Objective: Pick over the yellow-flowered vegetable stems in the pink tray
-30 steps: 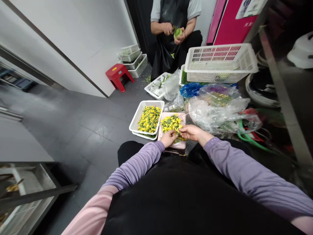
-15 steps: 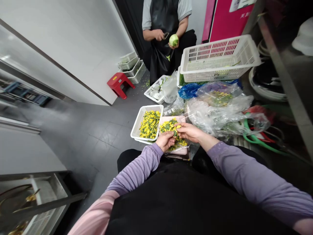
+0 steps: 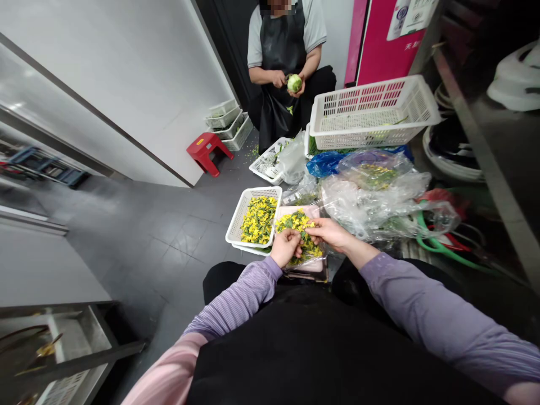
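Observation:
A pile of yellow flowers with green stems (image 3: 295, 220) lies on clear plastic over a pale pink board (image 3: 314, 211) between my knees. My left hand (image 3: 287, 246) is at the pile's near left side, thumb and fingers pinched together; what they hold, if anything, is too small to make out. Over the pile's right side, my right hand (image 3: 331, 232) has its fingertips closed on a yellow flower. Just left of the board stands a white basket (image 3: 234, 225) holding many more such flowers.
Ahead, a co-worker (image 3: 283, 45) holds a peeler against a round green vegetable (image 3: 294, 84). Plastic bags (image 3: 358, 197) and a large white basket (image 3: 375, 135) crowd the right. A red stool (image 3: 206, 147) and stacked baskets (image 3: 240, 132) stand by the left wall.
My left hand has drawn slightly back from the right hand, widening the gap between them. The co-worker's peeler hand has come to the vegetable. The view has tilted up slightly.

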A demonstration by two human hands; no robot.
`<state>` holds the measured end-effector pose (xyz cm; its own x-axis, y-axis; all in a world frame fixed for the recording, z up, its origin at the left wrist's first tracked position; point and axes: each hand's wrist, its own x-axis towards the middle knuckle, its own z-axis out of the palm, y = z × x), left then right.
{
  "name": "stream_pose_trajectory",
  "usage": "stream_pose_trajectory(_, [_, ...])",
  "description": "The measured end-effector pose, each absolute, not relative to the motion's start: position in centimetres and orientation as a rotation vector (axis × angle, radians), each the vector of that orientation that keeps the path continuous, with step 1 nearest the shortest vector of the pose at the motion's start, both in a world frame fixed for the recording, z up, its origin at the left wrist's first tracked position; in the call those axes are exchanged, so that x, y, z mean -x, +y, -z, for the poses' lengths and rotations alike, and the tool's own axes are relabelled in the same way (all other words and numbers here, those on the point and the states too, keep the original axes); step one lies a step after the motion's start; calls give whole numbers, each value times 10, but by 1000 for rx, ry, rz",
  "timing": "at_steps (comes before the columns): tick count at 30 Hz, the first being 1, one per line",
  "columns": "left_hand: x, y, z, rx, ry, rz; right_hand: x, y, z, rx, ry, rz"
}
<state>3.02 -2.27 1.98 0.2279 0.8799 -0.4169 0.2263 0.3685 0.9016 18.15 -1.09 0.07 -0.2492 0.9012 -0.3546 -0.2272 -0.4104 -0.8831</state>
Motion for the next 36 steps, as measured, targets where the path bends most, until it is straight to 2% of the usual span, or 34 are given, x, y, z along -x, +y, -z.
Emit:
stream_pose_trajectory(6, [-22, -29, -22, -1866, 1481, -569, -183, -12, -5, 1187, -891, -1751])
stream_pose_trajectory(9, [-19, -31, -26, -2144, 1414, -557, -182, -14, -6, 1187, -863, -1785])
stream_pose_trajectory(17, [-13, -29, -31, -2375, 1255, -499, -179, -16, -2, 1109, -723, -1924])
stream_pose_trajectory(21, [-15, -28, -33, -2188, 1254, -569, -179, -19, -6, 1077, -705, -2024])
stream_pose_trajectory(27, [-19, -23, -31, -1231, 1347, -646, -191, -19, -12, 1017, -681, -1961])
stream_pose_trajectory(36, [-25, -31, -37, -1256, 1156, -443, -191, -21, -9, 1034, -788, -1977])
